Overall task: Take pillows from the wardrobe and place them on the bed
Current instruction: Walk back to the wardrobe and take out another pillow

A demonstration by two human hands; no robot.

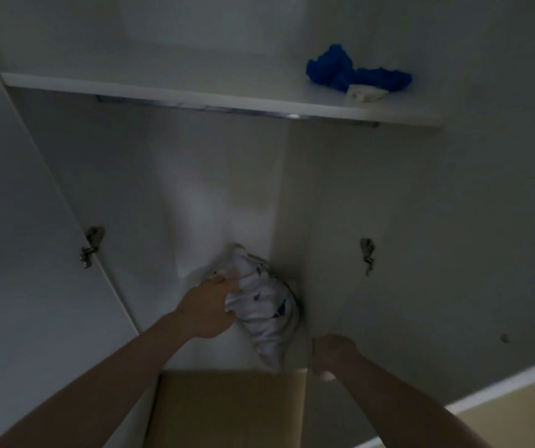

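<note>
Fingers of the left hand clutch the pillow low in frame centre inside the wardrobe, right hand grasping its panel edge; carrying to bed remains.

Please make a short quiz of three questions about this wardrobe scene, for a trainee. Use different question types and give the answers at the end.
1. True or false: the left hand has its grip on the white patterned pillow.
2. Multiple choice: the blue crumpled item lies A) on the wardrobe floor, B) on the shelf above the pillow, C) on the cardboard box.
3. Fill in: the right hand is at the edge of the wardrobe's right ____.

Key
1. True: its fingers pinch the pillow's upper left part.
2. B, toward the shelf's right end.
3. Door; whether that hand grips the edge is too dark to tell.
</note>
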